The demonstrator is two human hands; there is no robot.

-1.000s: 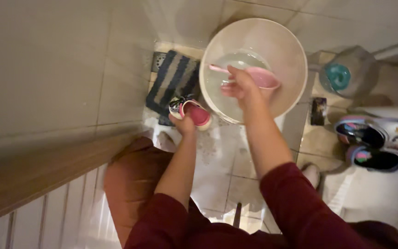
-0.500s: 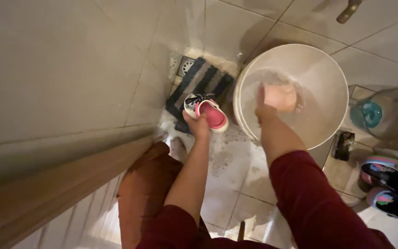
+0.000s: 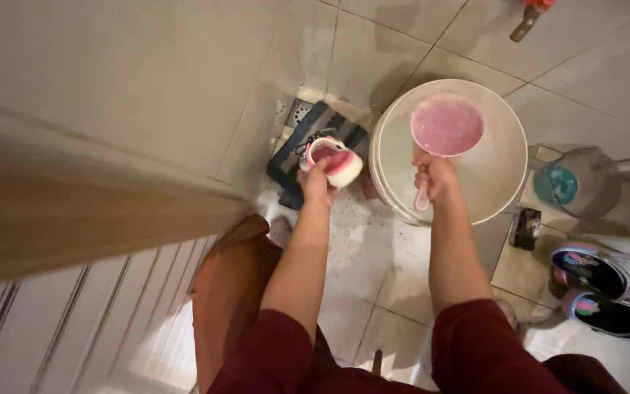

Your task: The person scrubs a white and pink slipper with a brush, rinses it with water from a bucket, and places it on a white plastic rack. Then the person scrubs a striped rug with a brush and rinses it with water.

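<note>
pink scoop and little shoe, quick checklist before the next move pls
1. Right hand grips the pink scoop by its handle: ok.
2. Scoop held level over the white basin: ok.
3. Water in the scoop: cannot tell.
4. Left hand holds the small shoe firmly: ok.
5. Shoe is over the wet tiled floor, beside the basin and not over it: ok.
6. Floor drain uncovered: not ok, the striped mat partly covers it.

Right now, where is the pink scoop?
In the head view, the pink scoop is right of centre, held by its handle in the right hand above the white basin, with the small shoe in the left hand beside it.
</note>
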